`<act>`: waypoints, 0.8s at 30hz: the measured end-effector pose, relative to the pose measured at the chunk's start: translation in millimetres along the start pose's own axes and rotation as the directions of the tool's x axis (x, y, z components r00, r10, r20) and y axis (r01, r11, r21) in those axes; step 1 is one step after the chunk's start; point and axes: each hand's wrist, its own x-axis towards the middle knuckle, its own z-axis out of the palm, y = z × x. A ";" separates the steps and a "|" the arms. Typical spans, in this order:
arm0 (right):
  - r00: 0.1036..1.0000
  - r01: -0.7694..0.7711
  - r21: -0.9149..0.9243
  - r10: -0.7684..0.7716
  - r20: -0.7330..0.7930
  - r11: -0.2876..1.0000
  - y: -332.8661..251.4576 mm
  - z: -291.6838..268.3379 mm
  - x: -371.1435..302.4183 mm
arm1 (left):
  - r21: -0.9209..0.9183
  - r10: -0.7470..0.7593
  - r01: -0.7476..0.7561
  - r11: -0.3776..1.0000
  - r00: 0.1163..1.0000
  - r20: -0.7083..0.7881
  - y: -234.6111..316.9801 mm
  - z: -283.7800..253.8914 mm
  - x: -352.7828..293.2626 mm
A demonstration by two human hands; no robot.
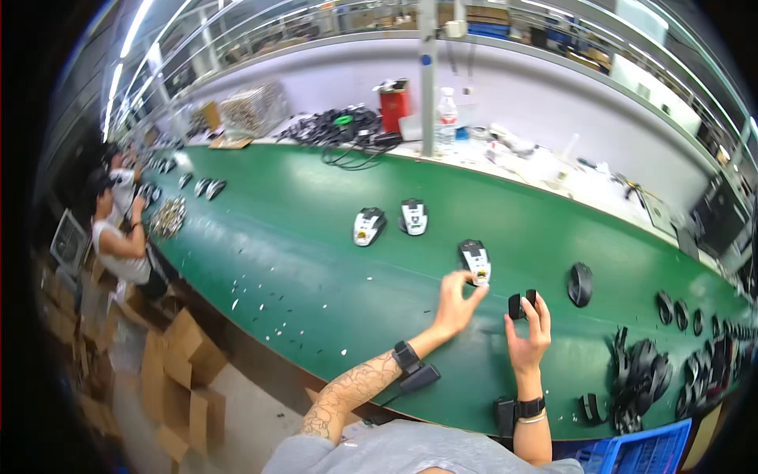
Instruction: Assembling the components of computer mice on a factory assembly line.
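Note:
My left hand reaches forward, with thumb and index finger closed at the near end of a half-built computer mouse with a white and black body. Between the fingers of my raised right hand is a black plastic mouse cover, held just above the green table; the fingers partly hide its shape. Two more open white-and-black mice, a left one and a right one, lie farther off. A black mouse sits to the right of my hands.
Black mouse shells are heaped at the right, near a blue crate. Small white scraps dot the table's left part. Cables, a red box and a bottle stand behind. Another person works at the far left, near cardboard boxes.

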 end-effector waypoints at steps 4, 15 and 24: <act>0.998 -0.062 -0.023 0.062 -0.025 0.998 12.8 -13.0 -0.4 | 0.479 -0.053 0.090 0.873 0.995 -0.090 -22.9 15.2 34.5; 0.981 -0.159 -0.077 0.149 -0.126 0.984 27.8 -12.4 0.6 | 0.288 -0.057 0.021 0.957 0.991 0.120 -30.4 18.0 78.8; 0.978 -0.209 0.108 0.211 0.001 0.972 2.8 -9.8 4.5 | -0.607 -0.531 0.525 0.597 0.826 0.191 -10.7 -24.3 35.3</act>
